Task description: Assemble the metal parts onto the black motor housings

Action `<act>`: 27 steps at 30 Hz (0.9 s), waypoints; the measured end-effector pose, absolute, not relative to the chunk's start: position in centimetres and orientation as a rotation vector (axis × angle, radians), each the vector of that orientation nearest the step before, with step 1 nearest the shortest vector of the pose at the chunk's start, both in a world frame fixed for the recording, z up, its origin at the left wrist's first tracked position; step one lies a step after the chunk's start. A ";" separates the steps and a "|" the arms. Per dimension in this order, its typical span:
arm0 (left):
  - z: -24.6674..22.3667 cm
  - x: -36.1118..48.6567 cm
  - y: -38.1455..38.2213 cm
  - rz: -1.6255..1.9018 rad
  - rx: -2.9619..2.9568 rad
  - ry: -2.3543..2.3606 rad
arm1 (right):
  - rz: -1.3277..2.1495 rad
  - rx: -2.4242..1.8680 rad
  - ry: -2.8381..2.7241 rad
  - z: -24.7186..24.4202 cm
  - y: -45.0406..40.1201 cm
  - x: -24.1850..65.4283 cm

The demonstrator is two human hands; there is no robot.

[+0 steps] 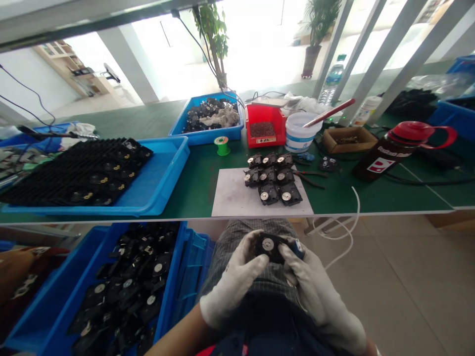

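Over the lap, below the table edge, a black part with a silver disc [267,244] is held between two white-gloved hands. My left hand [243,267] grips its left side with thumb and fingers. On its right side, my right hand [306,269] presses with the thumb, and a small blue item [298,248] shows by its fingers; what that item is I cannot make out. Several similar black parts [267,174] with silver discs stand in rows on a white sheet [232,198] at the table's front edge. Black-handled pliers [309,178] lie right of them.
A blue tray [163,180] of stacked black trays is at left. Behind are a blue bin [208,136], green spool [222,146], red bin [266,141], white tub [299,141] and cardboard box [349,146]. A dark bottle [389,153] leans right. Below left, a crate [170,282] holds black parts.
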State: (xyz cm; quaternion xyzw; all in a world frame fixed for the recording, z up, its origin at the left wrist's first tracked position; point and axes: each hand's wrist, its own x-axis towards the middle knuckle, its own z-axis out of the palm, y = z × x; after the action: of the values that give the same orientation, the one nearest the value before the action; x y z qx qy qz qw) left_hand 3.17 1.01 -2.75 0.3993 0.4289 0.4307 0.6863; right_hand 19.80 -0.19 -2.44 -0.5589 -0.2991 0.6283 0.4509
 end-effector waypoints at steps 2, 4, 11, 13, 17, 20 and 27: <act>-3.2 3.3 0.8 1.014 0.820 1.005 | 1.629 -1.354 -0.715 -2.2 -0.5 20.2; -3.3 3.1 0.7 1.033 0.732 0.978 | 1.636 -1.324 -0.752 -2.4 -0.8 20.9; -1.9 1.8 -0.2 0.842 0.793 0.977 | 1.753 -1.229 -0.991 -2.8 -0.4 23.5; -1.5 1.9 -0.3 0.838 0.885 1.041 | 1.769 -1.220 -1.019 -2.2 -0.3 23.5; -1.2 1.9 -0.4 0.825 1.100 1.093 | 1.677 -1.377 -0.974 -1.3 -0.8 22.7; -1.0 1.6 -0.4 0.805 1.140 1.114 | 1.605 -1.381 -1.093 -0.9 -1.3 22.2; -0.2 1.5 -0.8 0.793 1.155 1.112 | 1.312 -1.423 -1.409 -0.2 -1.7 21.7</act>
State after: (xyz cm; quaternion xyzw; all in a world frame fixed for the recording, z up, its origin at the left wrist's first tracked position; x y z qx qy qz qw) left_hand 1.51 -0.76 -0.25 0.5037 0.4847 0.3456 0.6260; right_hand 21.67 -1.65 -0.23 -0.5533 -0.5480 0.5103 0.3650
